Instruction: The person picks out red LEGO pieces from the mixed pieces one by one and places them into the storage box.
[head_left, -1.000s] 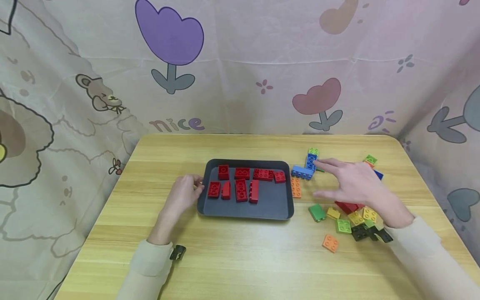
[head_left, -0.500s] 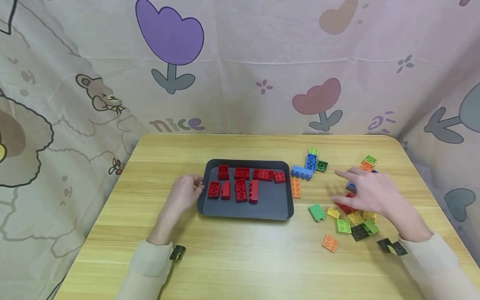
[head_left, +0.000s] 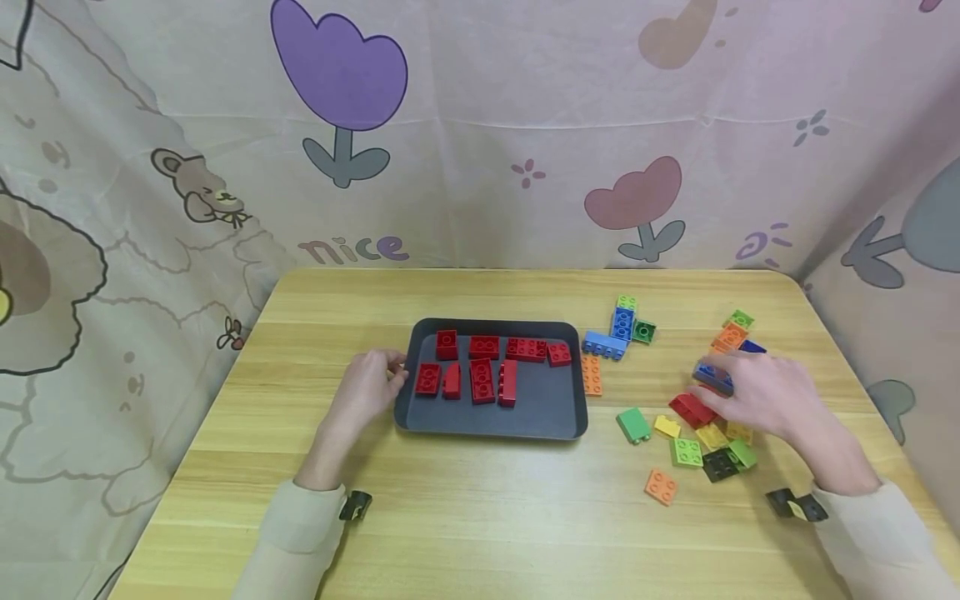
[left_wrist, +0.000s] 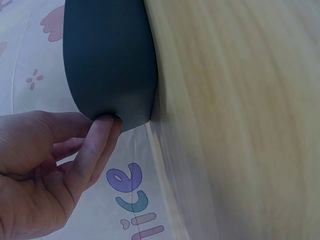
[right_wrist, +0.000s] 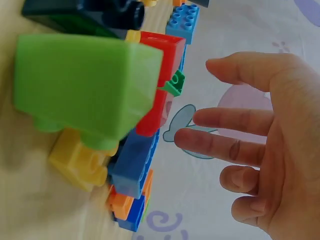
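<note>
A dark grey rectangular tray (head_left: 547, 417) on the table holds several red toy building bricks (head_left: 482, 381). At its left end my left hand (head_left: 367, 387) pinches the rim, and the left wrist view shows fingertips (left_wrist: 102, 125) against the tray's outer wall (left_wrist: 115, 75). My right hand (head_left: 772, 396) hovers over the mixed bricks on the right, fingers loosely bent with nothing between them. Below its fingertips lie a blue brick (head_left: 712, 377) and a red brick (head_left: 692, 410). In the right wrist view the fingers (right_wrist: 220, 142) stand apart from the red brick (right_wrist: 162, 55).
Around the right hand lie yellow bricks (head_left: 667, 427), a lime brick (head_left: 686, 452), a black brick (head_left: 720, 465) and orange bricks (head_left: 661, 487). Blue bricks (head_left: 604, 345) and a long orange brick (head_left: 592, 375) sit close to the tray's right side. A patterned cloth (head_left: 480, 167) hangs behind the table.
My right hand has moved right, from over the blue bricks near the tray to the pile's red and blue bricks, its thumb and fingers drawing closer together. The left hand stays at the tray.
</note>
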